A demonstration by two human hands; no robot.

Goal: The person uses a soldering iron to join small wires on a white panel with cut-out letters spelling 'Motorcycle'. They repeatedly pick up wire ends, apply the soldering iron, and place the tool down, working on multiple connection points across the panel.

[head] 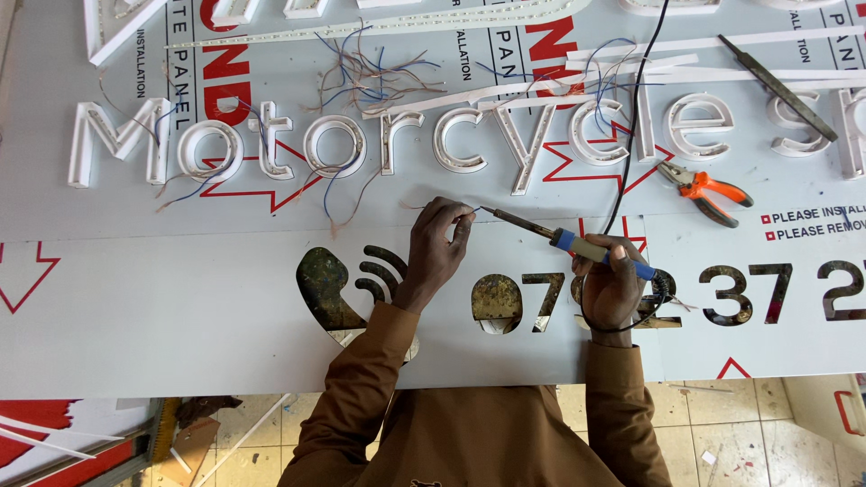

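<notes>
My left hand pinches a thin wire end just below the row of white channel letters. My right hand grips a soldering iron by its blue and tan handle. The iron's dark metal tip points left and meets the wire at my left fingertips. The iron's black cord runs up and away across the sheet. Both hands rest over a light grey sign panel with cut-out digits and a phone symbol.
Orange-handled pliers lie to the right of the iron. A dark metal file lies at the upper right. A tangle of loose thin wires and white plastic strips sit above the letters. Tiled floor shows below the panel's near edge.
</notes>
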